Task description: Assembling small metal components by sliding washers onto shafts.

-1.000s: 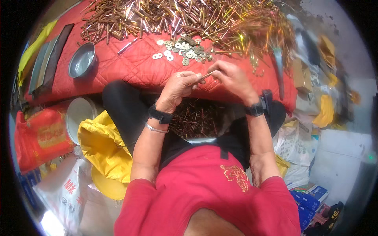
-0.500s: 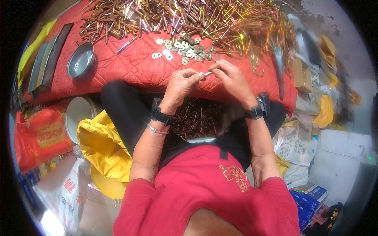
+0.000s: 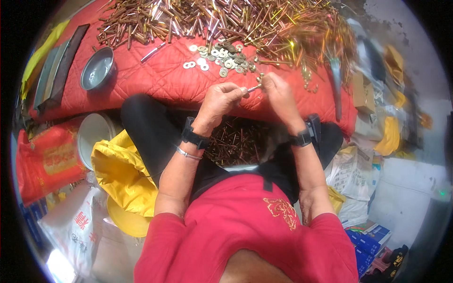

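Thumb and fingers of my left hand (image 3: 222, 97) pinch a slim metal bolt (image 3: 255, 88), its far end pointing right. Beside that end is my right hand (image 3: 280, 96), with its fingers closed together; what they hold, if anything, is too small to make out. Small brass-coloured pieces (image 3: 260, 78) show by the right fingertips. Just beyond both hands, loose flat washers (image 3: 223, 72) lie scattered on a red quilted cloth (image 3: 155, 78). Behind them spreads a large heap of copper and yellow bolts (image 3: 188, 21).
A metal bowl (image 3: 97, 70) sits on the cloth at left, and a single silvery rod (image 3: 153, 52) lies near it. More bolts fill a container (image 3: 236, 141) between my legs. A grey-handled tool (image 3: 336, 89) lies at right. Yellow cloth (image 3: 123, 170) hangs at lower left.
My right hand has shifted slightly right, away from my left fingers, uncovering more of the bolt's end and small brass pieces. My left hand stays almost in place.
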`<state>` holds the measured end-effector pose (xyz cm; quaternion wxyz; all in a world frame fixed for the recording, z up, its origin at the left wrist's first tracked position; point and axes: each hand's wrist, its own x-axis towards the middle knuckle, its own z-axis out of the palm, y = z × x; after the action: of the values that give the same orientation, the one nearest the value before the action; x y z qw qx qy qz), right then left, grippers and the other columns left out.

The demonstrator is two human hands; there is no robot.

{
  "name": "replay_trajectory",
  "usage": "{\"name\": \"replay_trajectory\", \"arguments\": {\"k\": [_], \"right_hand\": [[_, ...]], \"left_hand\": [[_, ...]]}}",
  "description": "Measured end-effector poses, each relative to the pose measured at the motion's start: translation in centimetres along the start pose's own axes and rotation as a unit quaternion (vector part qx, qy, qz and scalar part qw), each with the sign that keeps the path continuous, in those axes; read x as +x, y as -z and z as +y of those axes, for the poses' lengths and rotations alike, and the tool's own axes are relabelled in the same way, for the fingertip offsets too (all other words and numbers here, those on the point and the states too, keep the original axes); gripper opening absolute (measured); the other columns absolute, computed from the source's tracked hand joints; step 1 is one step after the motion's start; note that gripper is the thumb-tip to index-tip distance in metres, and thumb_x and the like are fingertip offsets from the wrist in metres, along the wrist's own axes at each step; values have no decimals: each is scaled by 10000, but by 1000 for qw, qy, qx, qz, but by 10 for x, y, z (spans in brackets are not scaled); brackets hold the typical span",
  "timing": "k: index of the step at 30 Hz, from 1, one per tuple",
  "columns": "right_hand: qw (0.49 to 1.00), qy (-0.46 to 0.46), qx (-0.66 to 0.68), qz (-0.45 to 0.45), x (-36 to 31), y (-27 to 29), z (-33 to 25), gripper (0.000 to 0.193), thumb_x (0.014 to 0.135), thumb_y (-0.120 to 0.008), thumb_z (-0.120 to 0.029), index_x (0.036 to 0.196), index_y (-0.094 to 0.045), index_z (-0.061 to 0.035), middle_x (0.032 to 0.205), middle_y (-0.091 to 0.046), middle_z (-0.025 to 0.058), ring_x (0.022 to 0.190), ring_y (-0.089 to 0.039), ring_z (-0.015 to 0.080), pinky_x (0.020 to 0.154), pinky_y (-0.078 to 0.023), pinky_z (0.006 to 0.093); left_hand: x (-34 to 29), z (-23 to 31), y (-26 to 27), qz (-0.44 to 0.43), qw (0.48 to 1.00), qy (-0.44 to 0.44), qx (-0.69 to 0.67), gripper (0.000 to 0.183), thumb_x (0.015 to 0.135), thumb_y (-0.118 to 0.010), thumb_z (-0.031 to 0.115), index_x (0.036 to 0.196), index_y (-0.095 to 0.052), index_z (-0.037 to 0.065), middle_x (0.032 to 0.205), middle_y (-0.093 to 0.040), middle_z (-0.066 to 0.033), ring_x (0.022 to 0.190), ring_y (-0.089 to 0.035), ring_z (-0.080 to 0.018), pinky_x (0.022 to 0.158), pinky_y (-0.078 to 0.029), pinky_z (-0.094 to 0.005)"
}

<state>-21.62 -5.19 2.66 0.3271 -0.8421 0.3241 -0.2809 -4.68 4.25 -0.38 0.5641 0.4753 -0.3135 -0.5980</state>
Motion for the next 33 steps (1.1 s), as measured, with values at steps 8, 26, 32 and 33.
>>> {"name": "replay_trajectory", "arguments": {"k": [8, 26, 32, 33], "right_hand": [[998, 33, 54, -2, 2, -9, -13, 349, 925, -511, -67, 1273, -497, -52, 1068, -601, 124, 898, -592, 229, 801, -468, 305], [993, 82, 65, 62, 0, -14, -15, 361, 922, -569, -142, 1270, -514, -66, 838, -609, 139, 693, -596, 231, 690, -480, 317], [992, 95, 30, 81, 2, -13, -8, 402, 914, -575, -136, 1300, -482, -74, 811, -588, 101, 663, -564, 193, 649, -470, 326], [995, 63, 41, 61, -1, -12, -8, 404, 914, -577, -141, 1300, -480, -74, 805, -586, 98, 662, -562, 188, 646, -469, 327]], "left_hand": [[-1, 2, 1, -10, 1000, 21, -10, 189, 876, -657, 248, 833, -682, 65, 622, -538, 52, 481, -379, -9, 435, -235, -171], [1, 1, 3, -14, 999, 24, -23, 202, 873, -661, 261, 846, -689, 62, 615, -522, 57, 480, -375, -10, 435, -241, -173], [1, 1, 3, -20, 999, 22, -27, 198, 871, -663, 262, 839, -687, 68, 617, -527, 56, 482, -383, -11, 436, -247, -175], [1, -1, 4, -16, 999, 32, -22, 198, 870, -664, 262, 839, -686, 68, 619, -527, 56, 483, -385, -11, 437, -249, -174]]}}
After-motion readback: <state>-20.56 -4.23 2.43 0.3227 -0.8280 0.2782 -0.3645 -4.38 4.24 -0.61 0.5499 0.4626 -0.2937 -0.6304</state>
